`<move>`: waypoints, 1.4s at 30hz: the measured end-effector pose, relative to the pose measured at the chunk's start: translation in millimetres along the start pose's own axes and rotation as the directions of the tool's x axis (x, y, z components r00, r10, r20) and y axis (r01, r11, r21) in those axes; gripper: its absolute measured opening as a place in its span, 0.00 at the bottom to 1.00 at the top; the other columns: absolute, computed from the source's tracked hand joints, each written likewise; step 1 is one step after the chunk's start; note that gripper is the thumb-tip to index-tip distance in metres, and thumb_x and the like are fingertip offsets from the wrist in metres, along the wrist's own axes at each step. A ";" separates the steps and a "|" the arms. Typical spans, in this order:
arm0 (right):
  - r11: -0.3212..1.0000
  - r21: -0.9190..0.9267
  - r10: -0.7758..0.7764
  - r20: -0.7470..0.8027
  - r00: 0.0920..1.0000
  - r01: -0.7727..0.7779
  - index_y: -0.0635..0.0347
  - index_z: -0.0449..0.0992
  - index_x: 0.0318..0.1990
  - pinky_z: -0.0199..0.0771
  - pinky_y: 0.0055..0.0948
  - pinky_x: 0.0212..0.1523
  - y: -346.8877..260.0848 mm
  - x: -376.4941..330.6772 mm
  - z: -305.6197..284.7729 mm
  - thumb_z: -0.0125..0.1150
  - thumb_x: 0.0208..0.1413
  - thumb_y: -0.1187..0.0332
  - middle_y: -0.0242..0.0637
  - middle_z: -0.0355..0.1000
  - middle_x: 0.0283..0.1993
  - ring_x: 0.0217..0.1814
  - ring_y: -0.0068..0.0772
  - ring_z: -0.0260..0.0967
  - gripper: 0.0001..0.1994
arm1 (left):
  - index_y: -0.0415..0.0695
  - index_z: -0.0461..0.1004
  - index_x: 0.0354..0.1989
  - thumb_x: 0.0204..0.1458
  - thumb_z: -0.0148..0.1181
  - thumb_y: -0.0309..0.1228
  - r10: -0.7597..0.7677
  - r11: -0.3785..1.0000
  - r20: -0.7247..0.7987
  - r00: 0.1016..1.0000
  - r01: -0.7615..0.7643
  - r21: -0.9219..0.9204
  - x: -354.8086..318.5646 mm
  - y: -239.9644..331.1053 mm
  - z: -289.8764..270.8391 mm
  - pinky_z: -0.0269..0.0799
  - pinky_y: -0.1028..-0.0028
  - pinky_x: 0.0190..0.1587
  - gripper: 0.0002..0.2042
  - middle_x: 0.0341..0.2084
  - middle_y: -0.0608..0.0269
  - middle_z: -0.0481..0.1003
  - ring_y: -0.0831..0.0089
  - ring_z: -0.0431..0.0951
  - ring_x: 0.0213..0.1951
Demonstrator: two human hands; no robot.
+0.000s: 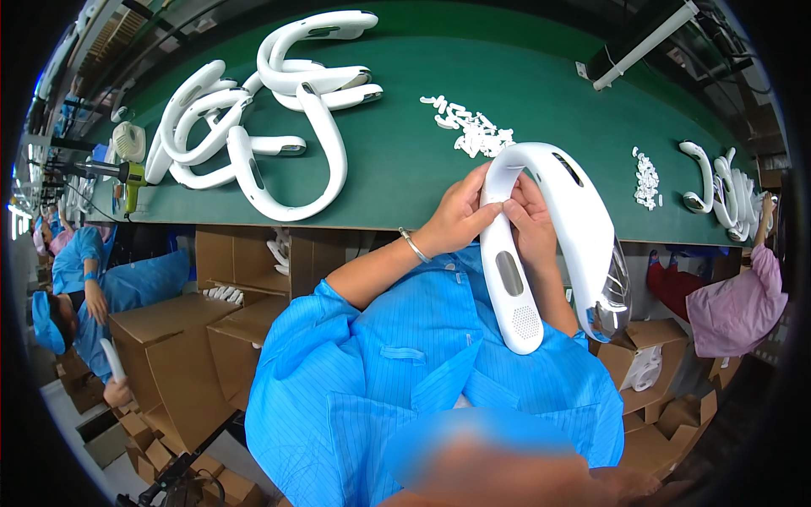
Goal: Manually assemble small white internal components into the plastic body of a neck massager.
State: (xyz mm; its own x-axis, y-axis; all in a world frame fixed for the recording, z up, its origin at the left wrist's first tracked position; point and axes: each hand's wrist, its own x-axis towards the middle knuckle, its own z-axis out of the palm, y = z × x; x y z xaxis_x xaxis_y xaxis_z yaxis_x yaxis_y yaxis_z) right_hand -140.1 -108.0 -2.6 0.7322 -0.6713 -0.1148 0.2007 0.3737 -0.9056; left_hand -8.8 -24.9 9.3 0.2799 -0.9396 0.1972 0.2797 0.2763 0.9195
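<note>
A white U-shaped neckband device (581, 215) is held up in front of my chest, its curve toward the table and both ends toward me. One arm carries a grey oval panel and a dotted grille; the other ends in a shiny silver pad. My left hand (463, 213) is closed around the narrower arm near the bend, thumb on its surface. Inside the U, my right hand (532, 221) grips that same arm from the other side, its thumb tip close to the left thumb. Some of its fingers are hidden behind the device.
On the green table (389, 169) lie several similar white neckbands (334, 156) at left, small white parts (473, 131) in a heap, and a second heap (646, 179) at right. A green-black power tool (133, 177) is at far left. Cardboard boxes (169, 338) and co-workers flank me.
</note>
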 end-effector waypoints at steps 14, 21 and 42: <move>0.972 -0.181 -0.173 -0.126 0.977 0.149 0.66 0.57 0.62 0.66 0.30 0.54 7.4 -4.2 -20.3 0.50 0.58 0.72 0.47 0.67 0.54 0.53 0.30 0.67 0.24 | 0.34 0.52 0.63 0.54 0.51 0.23 0.061 0.996 0.040 0.997 -0.063 0.065 8.0 1.2 10.0 0.68 0.73 0.50 0.27 0.50 0.54 0.67 0.73 0.69 0.50; 0.959 -0.247 -0.175 -0.133 0.976 0.138 0.65 0.60 0.60 0.68 0.27 0.49 -20.3 -0.9 -15.2 0.49 0.59 0.70 0.44 0.69 0.51 0.49 0.27 0.68 0.22 | 0.34 0.51 0.63 0.54 0.50 0.22 0.103 0.994 0.027 0.994 -0.102 -0.036 12.6 0.9 20.6 0.65 0.73 0.53 0.27 0.52 0.53 0.65 0.72 0.67 0.52; 0.812 -0.568 -0.269 -0.155 0.951 0.137 0.65 0.72 0.50 0.72 0.25 0.37 -54.5 7.6 -49.3 0.54 0.57 0.72 0.39 0.74 0.42 0.37 0.24 0.72 0.14 | 0.37 0.62 0.48 0.55 0.52 0.26 -0.359 0.840 -0.117 0.926 0.267 -0.472 28.8 -7.5 24.9 0.79 0.64 0.39 0.14 0.43 0.47 0.72 0.60 0.78 0.38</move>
State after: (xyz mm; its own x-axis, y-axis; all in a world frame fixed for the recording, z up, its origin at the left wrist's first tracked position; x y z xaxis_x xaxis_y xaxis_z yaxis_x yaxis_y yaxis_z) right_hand -177.5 -165.0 25.7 0.5414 -0.8377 0.0709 -0.1063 -0.1519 -0.9827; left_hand -25.7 -59.1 16.6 0.2658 -0.9456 -0.1877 0.7429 0.0768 0.6650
